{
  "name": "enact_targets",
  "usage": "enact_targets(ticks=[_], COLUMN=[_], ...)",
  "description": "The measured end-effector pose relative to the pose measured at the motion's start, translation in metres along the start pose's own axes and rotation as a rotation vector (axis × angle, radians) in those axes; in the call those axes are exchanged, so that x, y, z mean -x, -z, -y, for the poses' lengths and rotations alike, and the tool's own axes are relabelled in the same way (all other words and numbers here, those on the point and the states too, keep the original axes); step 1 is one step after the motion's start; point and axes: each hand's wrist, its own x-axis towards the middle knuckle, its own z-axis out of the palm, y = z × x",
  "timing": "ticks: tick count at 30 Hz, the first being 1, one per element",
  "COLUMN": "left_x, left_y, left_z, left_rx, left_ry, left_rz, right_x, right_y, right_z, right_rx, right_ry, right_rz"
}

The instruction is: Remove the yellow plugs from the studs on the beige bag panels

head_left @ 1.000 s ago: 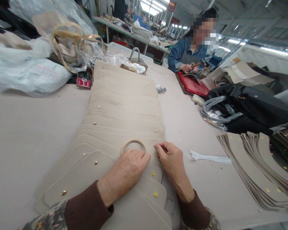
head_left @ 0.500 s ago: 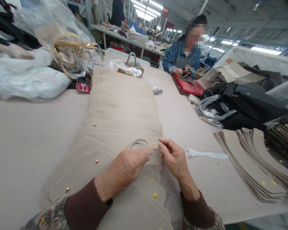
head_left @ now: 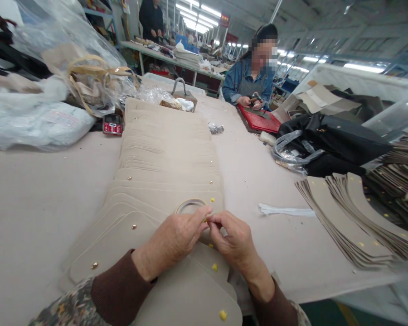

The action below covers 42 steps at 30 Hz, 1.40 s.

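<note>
My left hand [head_left: 177, 237] is closed around a thin roll of yellow tape [head_left: 191, 201], whose ring stands up behind my fingers. The fingertips of my right hand [head_left: 233, 237] pinch together at the roll's near edge, touching the left fingertips; the bit of tape between them is mostly hidden. Both hands are over a long overlapping row of beige panels [head_left: 163, 176] with rounded corners. Gold-coloured studs [head_left: 133, 227] sit near the panels' left side. Small yellow tape pieces [head_left: 214, 267] mark the right side of several panels.
White strips [head_left: 285, 211] lie to the right, before fanned stacks of beige strips [head_left: 343, 222]. Beyond are a black bag [head_left: 340, 140] and a co-worker [head_left: 251, 77] at a red piece [head_left: 258, 119]. A red phone [head_left: 112, 125] and plastic-wrapped bundles [head_left: 37, 122] lie on the left.
My right hand has moved left and its fingertips now meet the tape roll at my left hand. The whole view has shifted slightly.
</note>
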Motion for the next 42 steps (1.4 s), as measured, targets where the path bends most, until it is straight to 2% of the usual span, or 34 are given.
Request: enact_targets(ticks=[4, 9, 11, 14, 16, 20, 24, 26, 29, 34, 37, 42], left_x=[-0.001, -0.003, -0.004, -0.005, -0.005, -0.003, 0.0, 0.0, 0.0, -0.004, -0.004, -0.003], left_y=[0.001, 0.003, 0.003, 0.003, 0.001, 0.0, 0.0, -0.001, -0.001, 0.001, 0.001, -0.003], left_z=[0.0, -0.002, -0.003, -0.003, -0.003, -0.007, -0.011, -0.011, -0.008, -0.008, -0.009, -0.006], left_rx=[0.013, 0.01, -0.008, -0.03, -0.028, -0.026, 0.0, -0.061, -0.224, -0.3, -0.293, -0.293], left_ry=[0.048, 0.014, -0.007, -0.033, -0.043, -0.04, -0.069, -0.063, 0.0, 0.15, 0.173, 0.165], left_rz=[0.062, -0.022, -0.076, -0.135, -0.144, -0.156, -0.172, -0.148, -0.031, 0.177, 0.192, 0.174], right_x=[0.002, 0.0, -0.002, -0.003, -0.004, -0.007, -0.005, -0.001, 0.007, 0.017, 0.017, 0.009], right_y=[-0.003, -0.001, 0.0, -0.001, -0.003, -0.005, -0.001, 0.004, 0.01, 0.009, 0.007, 0.005], right_z=[0.002, 0.01, 0.013, 0.018, 0.02, 0.017, -0.003, -0.015, -0.024, -0.024, -0.023, -0.012], right_rx=[0.09, 0.077, -0.012, -0.285, -0.457, -0.56, -0.538, -0.582, -0.633, -0.56, -0.453, -0.139], right_ry=[0.028, -0.009, -0.146, -0.48, -0.653, -0.755, -0.878, -0.937, -0.932, -0.9, -0.847, -0.701], right_rz=[-0.047, -0.114, -0.126, -0.103, -0.08, -0.077, -0.148, -0.088, 0.061, 0.126, 0.181, 0.283])
